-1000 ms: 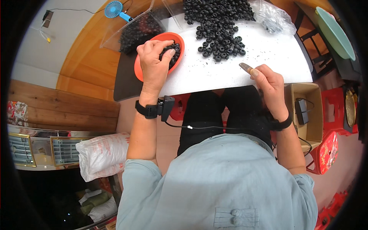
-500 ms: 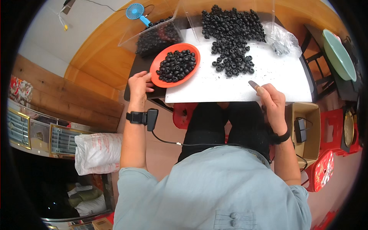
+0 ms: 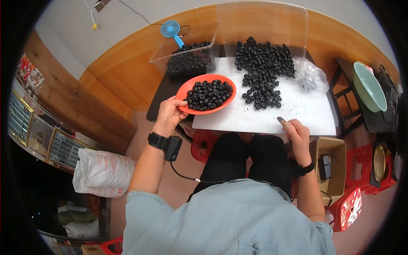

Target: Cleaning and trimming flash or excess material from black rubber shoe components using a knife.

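My left hand [image 3: 169, 112] pinches the left rim of a shallow orange-red bowl [image 3: 184, 89], thumb on the inside of the edge. Heaped in the bowl are many small round black beads [image 3: 209, 94], some with a visible hole. Whether the bowl rests on the board or is slightly lifted, I cannot tell. My right hand [image 3: 298, 138] is closed around a small knife, its short dark blade [image 3: 281, 120] pointing up and left over the near edge of the white board [image 3: 250, 120]. Beyond the blade, a large pile of the same beads [image 3: 265, 61] spreads toward me across the board.
A clear plastic bin [image 3: 159, 63] with more beads stands at the back left, by a blue fan [image 3: 171, 29]. Another clear bin [image 3: 306, 25] lies behind the pile. To the right are a crumpled plastic bag [image 3: 312, 76], a green basin [image 3: 369, 89] and a cardboard box [image 3: 338, 146].
My left hand has gone from beside the bowl to gripping its rim. The right hand keeps its hold on the knife. The whole view has shifted, with the table lower in it.
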`<move>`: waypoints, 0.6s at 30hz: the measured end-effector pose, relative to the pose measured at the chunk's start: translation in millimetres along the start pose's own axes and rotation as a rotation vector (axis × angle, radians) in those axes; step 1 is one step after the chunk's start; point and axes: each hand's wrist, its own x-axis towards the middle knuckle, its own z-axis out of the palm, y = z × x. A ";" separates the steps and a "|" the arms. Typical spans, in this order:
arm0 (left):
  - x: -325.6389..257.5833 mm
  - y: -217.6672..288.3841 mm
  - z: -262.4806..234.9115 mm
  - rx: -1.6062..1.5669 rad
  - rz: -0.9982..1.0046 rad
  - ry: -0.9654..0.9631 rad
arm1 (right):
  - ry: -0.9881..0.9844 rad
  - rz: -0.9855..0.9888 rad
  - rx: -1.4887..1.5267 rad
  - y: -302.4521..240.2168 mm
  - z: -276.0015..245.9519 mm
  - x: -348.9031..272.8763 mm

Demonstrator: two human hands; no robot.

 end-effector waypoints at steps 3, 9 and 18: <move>-17.0 31.7 -7.1 -0.055 0.005 -0.041 | -0.001 -0.018 0.001 0.3 -0.5 -1.0; -11.2 145.2 -25.9 0.031 0.104 0.093 | -0.016 -0.037 -0.006 8.9 -4.8 -2.7; 109.7 242.2 14.8 0.679 0.450 0.557 | 0.000 -0.052 -0.009 12.9 -0.6 -6.1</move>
